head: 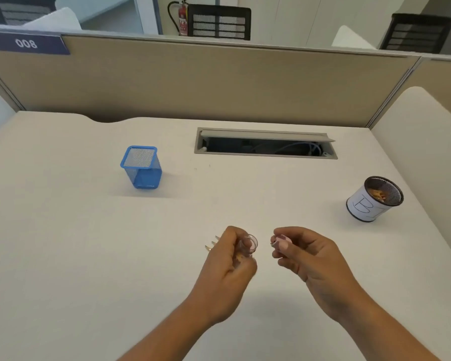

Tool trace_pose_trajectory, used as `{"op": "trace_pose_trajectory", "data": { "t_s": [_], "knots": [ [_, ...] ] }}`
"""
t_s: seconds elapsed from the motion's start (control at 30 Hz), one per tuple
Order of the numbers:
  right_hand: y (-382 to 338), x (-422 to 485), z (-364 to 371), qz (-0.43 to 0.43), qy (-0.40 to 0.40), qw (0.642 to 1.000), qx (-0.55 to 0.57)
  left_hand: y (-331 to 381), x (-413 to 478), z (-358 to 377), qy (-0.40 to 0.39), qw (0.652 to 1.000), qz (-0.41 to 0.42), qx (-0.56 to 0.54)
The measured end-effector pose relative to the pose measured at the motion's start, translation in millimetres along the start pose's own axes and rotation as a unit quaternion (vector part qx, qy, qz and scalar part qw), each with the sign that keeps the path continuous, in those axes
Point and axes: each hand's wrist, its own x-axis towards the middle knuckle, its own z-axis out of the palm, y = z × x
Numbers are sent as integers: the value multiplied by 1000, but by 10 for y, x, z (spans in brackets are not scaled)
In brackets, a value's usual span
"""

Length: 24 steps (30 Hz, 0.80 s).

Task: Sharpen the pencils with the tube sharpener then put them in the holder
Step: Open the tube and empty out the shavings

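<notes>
My left hand [229, 267] grips a clear tube [249, 244], the sharpener's body, its open mouth turned toward the right. A short gap away, my right hand [300, 254] pinches the pink sharpener cap [281, 242]. Sharpened pencil tips [212, 243] poke out from behind my left hand, lying on the white desk [89, 256]; the rest of the pencils is hidden. A blue mesh square holder [141, 166] stands at the middle left of the desk with nothing showing above its rim.
A round black mesh cup with a white paper label [374, 199] stands at the right and holds shavings. A cable slot [266, 144] lies open in the desk's far side. A beige partition [193, 79] closes the back.
</notes>
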Motion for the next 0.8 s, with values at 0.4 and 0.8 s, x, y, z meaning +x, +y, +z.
{"op": "trace_pose_trajectory", "data": {
  "t_s": [0.4, 0.8],
  "knots": [
    [790, 756, -1134, -31, 53, 990, -125, -320, 919, 499, 2, 990, 12, 142],
    [999, 927, -1327, -89, 14, 982, -168, 46, 1857, 1244, -42, 975, 64, 208]
  ]
}}
